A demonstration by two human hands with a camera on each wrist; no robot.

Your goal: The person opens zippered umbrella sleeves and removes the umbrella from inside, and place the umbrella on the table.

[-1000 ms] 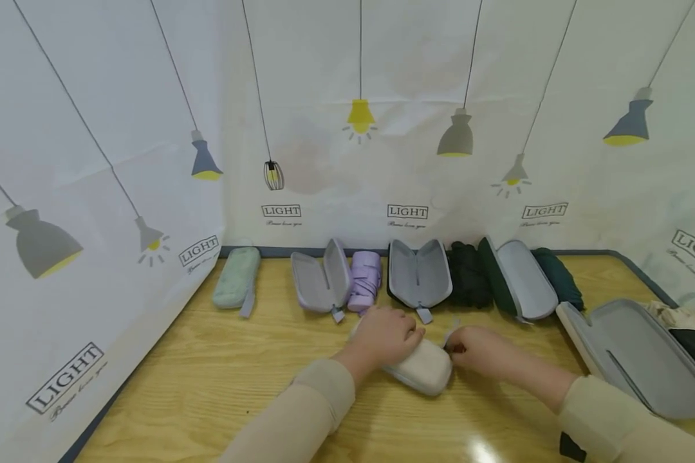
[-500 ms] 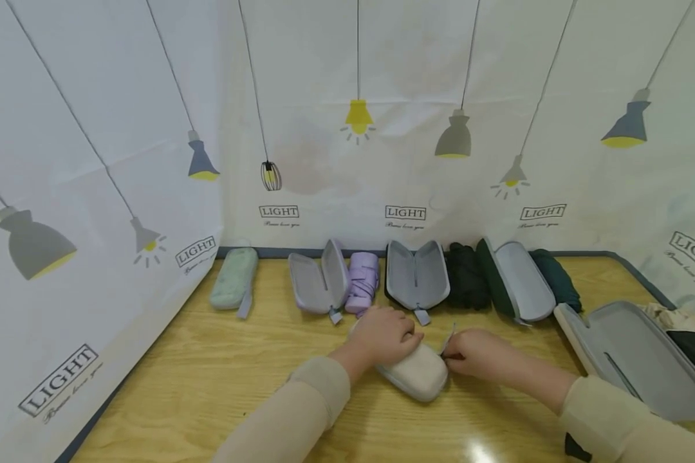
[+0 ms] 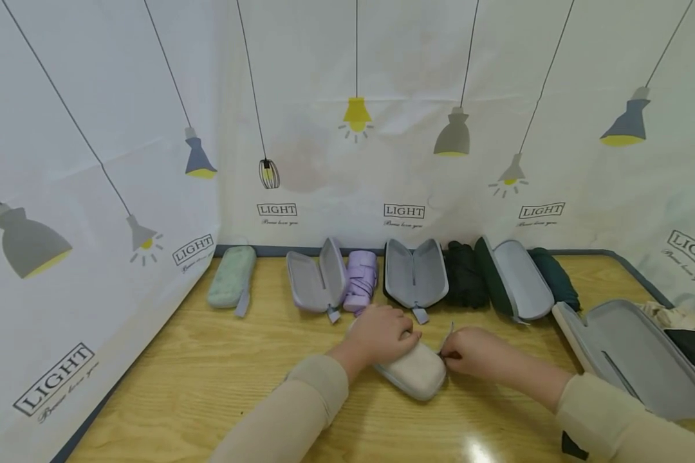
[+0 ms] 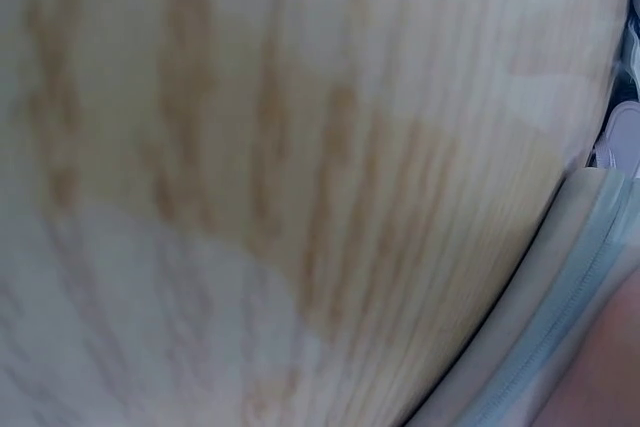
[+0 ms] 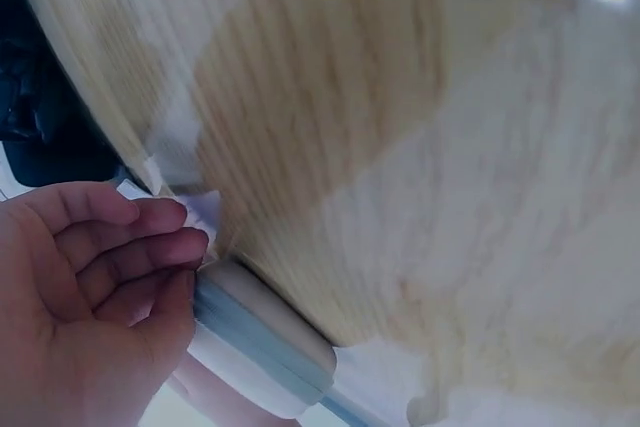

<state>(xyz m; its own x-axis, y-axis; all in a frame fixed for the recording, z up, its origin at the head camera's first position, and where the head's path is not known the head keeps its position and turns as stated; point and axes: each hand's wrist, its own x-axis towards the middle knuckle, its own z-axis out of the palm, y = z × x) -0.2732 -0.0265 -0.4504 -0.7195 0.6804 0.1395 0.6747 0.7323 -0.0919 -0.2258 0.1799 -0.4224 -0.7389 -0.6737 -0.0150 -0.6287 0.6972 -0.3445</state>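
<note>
On grained wood [image 3: 197, 386], left grip [image 3: 380, 334] clasps a rounded case [image 3: 419, 372], right grip [image 3: 472, 350] pinching its tab [image 5: 206, 209].

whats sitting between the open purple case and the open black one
A rolled purple bundle lies between the open purple case and the open black case, as the head view shows.

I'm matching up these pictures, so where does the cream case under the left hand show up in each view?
Head: cream case, low, just right of centre, under the left hand.
Left wrist: cream case, cut off in the lower right corner.
Right wrist: cream case, bottom, left of centre, beside the right hand.
Shared landmark: wooden tabletop.
</note>
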